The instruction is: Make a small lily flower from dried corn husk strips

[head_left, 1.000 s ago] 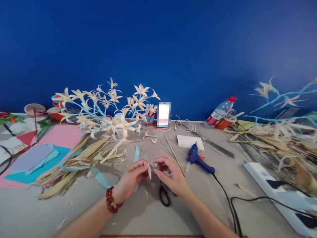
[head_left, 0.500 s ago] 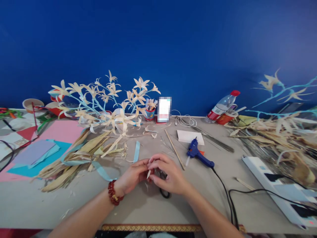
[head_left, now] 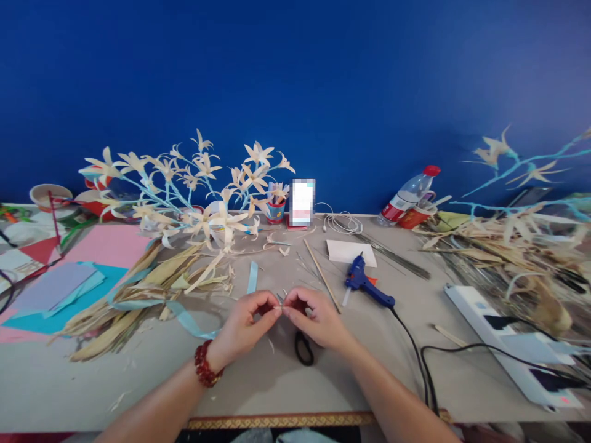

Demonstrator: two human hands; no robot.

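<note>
My left hand, with a red bead bracelet at the wrist, is closed in a pinch. Facing it, my right hand pinches too, and the fingertips of both nearly meet. Between them shows a small pale strip, mostly covered by the fingers. Below my right hand lies a pair of scissors; one black handle loop shows and the rest is largely hidden. A short light-blue ribbon piece rests just beyond my left hand.
Dried husks and coloured paper lie left, below pale flowers on blue stems. A blue glue gun, its cord, a thin stick and a white power strip lie right. A bottle leans behind.
My hands have turned from overlapping to fingertip-to-fingertip, with the pale strip now between both pinches. More of the scissors' handle shows. The whole view has shifted slightly.
</note>
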